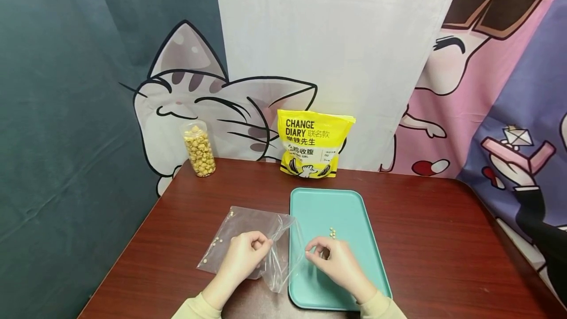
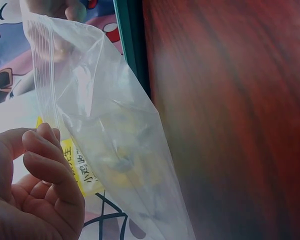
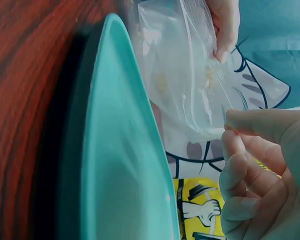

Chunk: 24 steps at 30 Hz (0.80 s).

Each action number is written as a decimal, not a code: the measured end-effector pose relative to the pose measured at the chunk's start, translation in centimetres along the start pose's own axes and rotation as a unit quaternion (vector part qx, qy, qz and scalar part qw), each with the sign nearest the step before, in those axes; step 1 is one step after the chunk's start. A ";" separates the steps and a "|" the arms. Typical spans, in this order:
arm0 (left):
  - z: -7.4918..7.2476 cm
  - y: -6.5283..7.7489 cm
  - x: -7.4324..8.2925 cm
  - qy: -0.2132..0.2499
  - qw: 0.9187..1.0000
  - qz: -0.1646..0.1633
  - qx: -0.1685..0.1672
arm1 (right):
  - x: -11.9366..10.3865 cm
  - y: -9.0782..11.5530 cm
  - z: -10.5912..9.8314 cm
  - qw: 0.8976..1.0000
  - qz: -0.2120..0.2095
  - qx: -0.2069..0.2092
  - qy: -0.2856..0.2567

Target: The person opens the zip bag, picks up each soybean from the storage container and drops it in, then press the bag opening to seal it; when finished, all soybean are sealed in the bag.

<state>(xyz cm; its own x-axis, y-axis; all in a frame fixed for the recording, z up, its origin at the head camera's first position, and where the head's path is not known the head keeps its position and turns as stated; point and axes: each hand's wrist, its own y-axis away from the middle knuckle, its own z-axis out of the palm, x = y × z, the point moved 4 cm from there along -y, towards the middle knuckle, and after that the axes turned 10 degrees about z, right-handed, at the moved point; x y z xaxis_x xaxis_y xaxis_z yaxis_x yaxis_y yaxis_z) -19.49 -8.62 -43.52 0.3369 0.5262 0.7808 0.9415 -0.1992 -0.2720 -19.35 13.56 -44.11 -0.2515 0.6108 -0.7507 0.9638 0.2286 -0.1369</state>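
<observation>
One crinkled plastic bag | left hand pinching | rounded-corner teal tray

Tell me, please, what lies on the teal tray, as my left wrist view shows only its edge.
Observer: In the head view, a small group of pale pellets lies on the teal tray.
Operator: Thank you; are any visible at the far end of the clear bag?
Observer: Yes, several similar pellets show along its left edge in the head view.
Operator: Does anything stand beside the yellow pouch?
Observer: A clear jar of popcorn-like pieces stands some way to its left.
</observation>
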 end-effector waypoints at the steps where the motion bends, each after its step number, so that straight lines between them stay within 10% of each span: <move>1: 0.0 0.0 0.0 0.001 1.000 0.000 -0.001 | -0.2 0.0 0.2 1.000 -0.008 -0.004 -0.006; 24: 0.1 0.1 0.2 -0.004 1.000 0.007 0.002 | -0.5 -0.3 1.4 0.999 -0.007 -0.039 -0.024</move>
<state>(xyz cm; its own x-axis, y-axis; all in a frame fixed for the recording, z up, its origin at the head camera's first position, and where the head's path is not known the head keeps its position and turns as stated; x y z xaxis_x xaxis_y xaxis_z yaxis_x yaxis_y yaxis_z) -19.39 -8.47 -43.47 0.3503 0.5292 0.7728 0.9366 -0.2027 -0.2857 -19.35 12.14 -44.65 -0.2585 0.5709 -0.7793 0.9502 0.2955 -0.0986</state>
